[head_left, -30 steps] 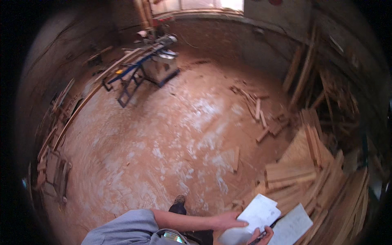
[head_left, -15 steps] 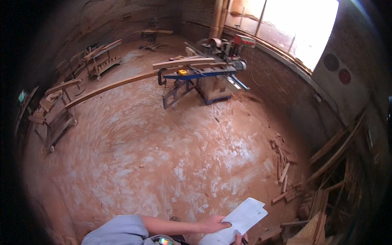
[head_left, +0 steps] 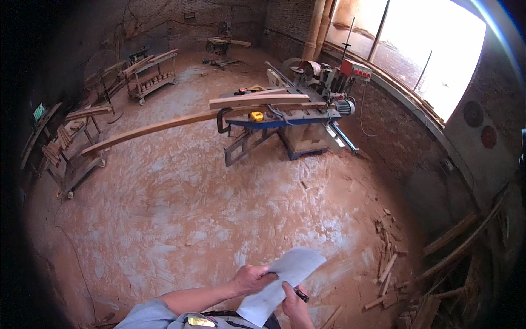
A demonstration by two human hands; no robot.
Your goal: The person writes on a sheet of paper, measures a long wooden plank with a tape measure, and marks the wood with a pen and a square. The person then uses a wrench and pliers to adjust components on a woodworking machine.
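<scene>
In front of my body I hold a white sheet of paper, folded or doubled over, with a few small marks on it. My left hand pinches its left edge, thumb on top. Lower down, my right hand grips the right edge, its thumb lying on the paper. A short dark marker-like stick pokes out from the right hand's fingers. The undersides of both hands are hidden.
A woodworking machine stands ahead, bearing wooden beams, a yellow tape measure and a clamp. A long plank reaches left toward a wheeled cart. Scrap wood lies along the right wall. Sawdust covers the floor.
The view has tilted up and shifted, so the machine sits lower and farther right. Both hands have brought the paper left and up; more of the right hand and its dark stick shows.
</scene>
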